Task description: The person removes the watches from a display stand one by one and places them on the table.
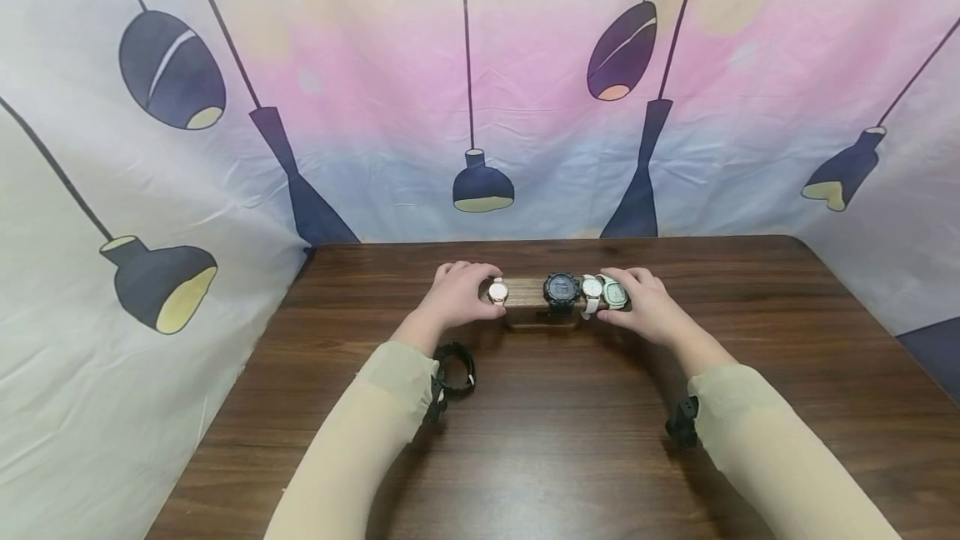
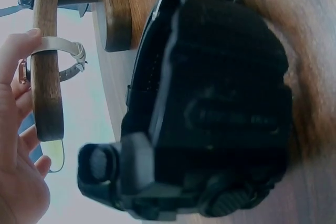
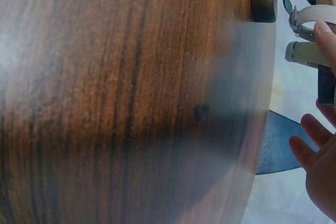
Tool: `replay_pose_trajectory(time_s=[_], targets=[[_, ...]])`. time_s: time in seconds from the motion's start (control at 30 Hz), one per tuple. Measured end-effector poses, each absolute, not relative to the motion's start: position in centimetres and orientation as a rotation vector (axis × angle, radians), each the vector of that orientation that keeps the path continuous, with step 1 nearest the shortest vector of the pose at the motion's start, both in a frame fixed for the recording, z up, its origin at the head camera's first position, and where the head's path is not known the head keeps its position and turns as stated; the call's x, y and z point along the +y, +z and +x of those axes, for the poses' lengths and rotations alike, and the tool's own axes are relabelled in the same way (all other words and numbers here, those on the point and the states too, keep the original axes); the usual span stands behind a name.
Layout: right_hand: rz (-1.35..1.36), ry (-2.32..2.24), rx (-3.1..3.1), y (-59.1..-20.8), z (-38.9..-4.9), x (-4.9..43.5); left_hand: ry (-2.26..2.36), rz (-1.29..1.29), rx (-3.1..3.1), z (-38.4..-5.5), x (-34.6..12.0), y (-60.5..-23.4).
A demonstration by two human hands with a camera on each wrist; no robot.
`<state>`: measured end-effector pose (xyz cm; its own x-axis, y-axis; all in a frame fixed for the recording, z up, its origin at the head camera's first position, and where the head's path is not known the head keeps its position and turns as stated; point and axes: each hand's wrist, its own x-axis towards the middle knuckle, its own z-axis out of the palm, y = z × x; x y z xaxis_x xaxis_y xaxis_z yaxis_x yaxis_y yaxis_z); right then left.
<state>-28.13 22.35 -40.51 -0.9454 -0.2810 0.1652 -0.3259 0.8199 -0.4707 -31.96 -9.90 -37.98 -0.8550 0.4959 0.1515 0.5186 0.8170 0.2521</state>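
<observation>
A wooden watch stand (image 1: pixel 525 293) with a horizontal bar stands toward the table's far side. My left hand (image 1: pixel 459 297) pinches a small watch (image 1: pixel 498 292) with a rose-gold case and white strap (image 2: pixel 55 44) near the bar's left end. At the other end, my right hand (image 1: pixel 647 304) grips a pale green watch (image 1: pixel 615 293) between thumb and fingers. A white-strapped watch (image 1: pixel 592 288) and a chunky black watch (image 1: pixel 561 290) sit on the bar beside it. Near my left wrist, another black watch (image 1: pixel 469 373) lies on the table; its strap looms large in the left wrist view.
The dark wood-grain table (image 1: pixel 555 448) spreads beneath both arms. Behind it hangs a cloth backdrop (image 1: pixel 405 107) printed with lamps. The stand's base (image 2: pixel 116 11) rests on the tabletop under the bar. A dark camera (image 1: pixel 682 423) is worn on my right wrist.
</observation>
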Motion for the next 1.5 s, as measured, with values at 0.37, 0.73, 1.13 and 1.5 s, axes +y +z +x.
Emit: replay_pose_trajectory(time_s=[0.37, 0.73, 1.13, 1.5], targets=[[0.485, 0.783, -2.915, -40.3, -28.1, 22.3, -0.483, -0.846, -2.913, -32.1, -10.6, -38.1], [0.486, 0.778, -2.919, -40.3, -28.1, 22.2, -0.442, -0.887, -2.907, -32.1, -10.9, -37.8], [0.489, 0.786, -2.923, -40.4, -28.0, 22.3, -0.587, -0.894, -2.942, -31.9, -11.6, -37.7], [0.477, 0.782, -2.928, -40.4, -27.9, 22.2, -0.680, -0.873, -2.957, -32.4, -11.5, -38.4]])
